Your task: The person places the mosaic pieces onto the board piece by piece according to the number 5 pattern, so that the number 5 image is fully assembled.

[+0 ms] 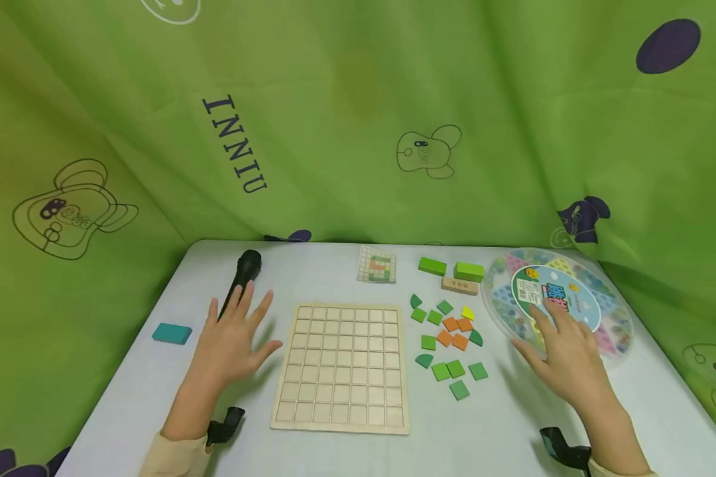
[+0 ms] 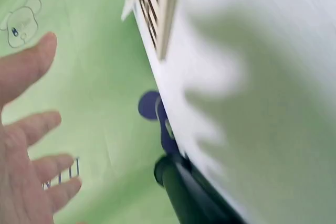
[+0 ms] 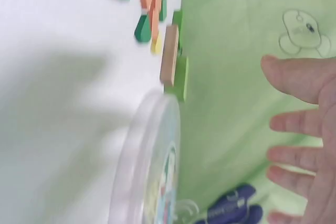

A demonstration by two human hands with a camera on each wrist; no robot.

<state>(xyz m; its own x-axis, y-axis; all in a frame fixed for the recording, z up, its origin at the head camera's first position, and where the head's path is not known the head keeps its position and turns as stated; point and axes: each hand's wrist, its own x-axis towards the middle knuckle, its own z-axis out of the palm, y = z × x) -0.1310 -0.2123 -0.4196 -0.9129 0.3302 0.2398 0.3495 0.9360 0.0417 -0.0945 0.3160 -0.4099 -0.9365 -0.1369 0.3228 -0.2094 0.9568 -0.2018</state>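
My left hand hovers with spread fingers left of a square wooden grid board, holding nothing. Just beyond its fingertips lies a black microphone. My right hand, fingers apart and holding nothing, is raised over the near side of a round clear box with a printed label. Between the board and that box are scattered small flat pieces: orange squares, green squares, dark green quarter-rounds and a yellow piece. In the right wrist view the box stands well apart from the fingers.
A teal block lies at the left edge of the white table. Toward the back are a small pattern card, two green blocks and a wooden block with lettering. A green printed curtain encloses the back and sides.
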